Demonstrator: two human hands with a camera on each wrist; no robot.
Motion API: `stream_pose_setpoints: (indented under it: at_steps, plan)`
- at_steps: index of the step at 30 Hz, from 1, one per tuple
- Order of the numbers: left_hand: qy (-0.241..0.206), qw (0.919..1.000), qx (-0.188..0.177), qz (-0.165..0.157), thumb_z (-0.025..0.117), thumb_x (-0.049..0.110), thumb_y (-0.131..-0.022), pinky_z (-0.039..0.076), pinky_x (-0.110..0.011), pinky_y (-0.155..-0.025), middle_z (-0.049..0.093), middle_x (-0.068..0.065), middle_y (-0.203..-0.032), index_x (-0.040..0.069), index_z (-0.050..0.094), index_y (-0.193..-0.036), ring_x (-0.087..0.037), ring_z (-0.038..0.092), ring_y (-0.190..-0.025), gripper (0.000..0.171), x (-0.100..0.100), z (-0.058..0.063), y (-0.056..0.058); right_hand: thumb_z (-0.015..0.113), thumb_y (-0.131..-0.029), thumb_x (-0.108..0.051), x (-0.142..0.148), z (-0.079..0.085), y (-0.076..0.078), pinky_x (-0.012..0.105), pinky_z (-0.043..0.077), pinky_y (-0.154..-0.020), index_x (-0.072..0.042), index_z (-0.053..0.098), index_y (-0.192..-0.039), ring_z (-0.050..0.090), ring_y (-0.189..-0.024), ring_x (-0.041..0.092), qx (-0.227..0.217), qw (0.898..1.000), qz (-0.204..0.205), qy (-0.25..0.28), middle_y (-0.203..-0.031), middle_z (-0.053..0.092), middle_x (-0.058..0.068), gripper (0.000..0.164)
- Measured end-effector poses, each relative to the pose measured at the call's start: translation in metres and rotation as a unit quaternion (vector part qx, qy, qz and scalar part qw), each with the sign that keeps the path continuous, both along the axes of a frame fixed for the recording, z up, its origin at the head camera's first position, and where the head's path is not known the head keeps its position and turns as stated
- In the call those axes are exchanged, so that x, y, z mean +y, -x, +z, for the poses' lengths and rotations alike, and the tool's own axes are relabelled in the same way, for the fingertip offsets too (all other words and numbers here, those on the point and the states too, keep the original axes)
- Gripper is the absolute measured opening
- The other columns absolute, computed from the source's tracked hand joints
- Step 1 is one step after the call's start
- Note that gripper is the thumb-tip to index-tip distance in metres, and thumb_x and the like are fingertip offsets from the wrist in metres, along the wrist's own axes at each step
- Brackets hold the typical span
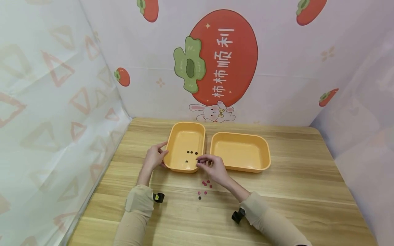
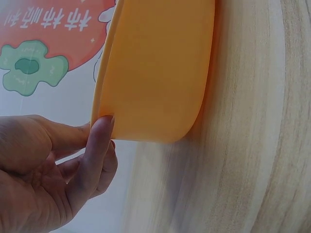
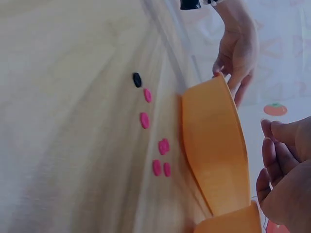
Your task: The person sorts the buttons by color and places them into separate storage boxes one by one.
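My left hand (image 1: 155,156) pinches the left rim of an upright yellow-orange tray (image 1: 184,170), thumb and fingers on either side of its wall in the left wrist view. Several small black buttons (image 1: 191,152) lie inside that tray. Over its front right corner, my right hand (image 1: 214,168) has thumb and forefinger together on a dark button (image 1: 198,161); the right wrist view does not show the button clearly. In front of the tray, several pink buttons (image 1: 205,185) lie loose on the table, with one black button (image 1: 199,197) nearest the front.
A second yellow-orange tray (image 1: 240,168) stands just to the right, turned sideways, with no buttons visible in it. Both trays rest on a wood-grain table (image 1: 301,191). A printed cloth (image 1: 283,92) hangs behind the table.
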State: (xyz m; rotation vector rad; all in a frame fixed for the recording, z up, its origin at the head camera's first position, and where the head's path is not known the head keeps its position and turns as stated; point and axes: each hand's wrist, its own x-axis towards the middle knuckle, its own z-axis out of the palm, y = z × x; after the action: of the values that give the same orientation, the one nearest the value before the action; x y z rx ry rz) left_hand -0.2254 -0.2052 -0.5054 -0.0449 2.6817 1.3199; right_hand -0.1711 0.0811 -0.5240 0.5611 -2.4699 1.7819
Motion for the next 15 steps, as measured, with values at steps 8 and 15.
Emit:
stream_pose_setpoints:
  at_steps: [8, 15]
  plan:
    - [-0.004, 1.0, 0.0, 0.004, 0.066, 0.004, -0.108, 0.072, -0.049, -0.055, 0.066, -0.019, -0.089, 0.002, 0.055, -0.16, -0.012, 0.061, -0.047, 0.053, -0.001, 0.001, 0.0, 0.081, -0.096, 0.001, -0.013, 0.002, 0.032, 0.013, 0.051, -0.07, 0.004, 0.08, -0.112, 0.062, -0.081, 0.002, 0.016, 1.0, -0.007, 0.004, -0.096, 0.081, 0.017, 0.016]
    - [-0.011, 0.9999, 0.0, 0.001, 0.065, 0.003, -0.109, 0.071, -0.046, -0.054, 0.067, -0.023, -0.091, 0.001, 0.054, -0.16, -0.012, 0.062, -0.048, 0.053, 0.001, 0.001, 0.0, 0.082, -0.096, 0.0, -0.023, -0.003, 0.049, 0.011, 0.046, -0.067, 0.003, 0.081, -0.112, 0.06, -0.081, 0.004, -0.002, 1.0, -0.028, 0.008, -0.097, 0.08, 0.018, 0.016]
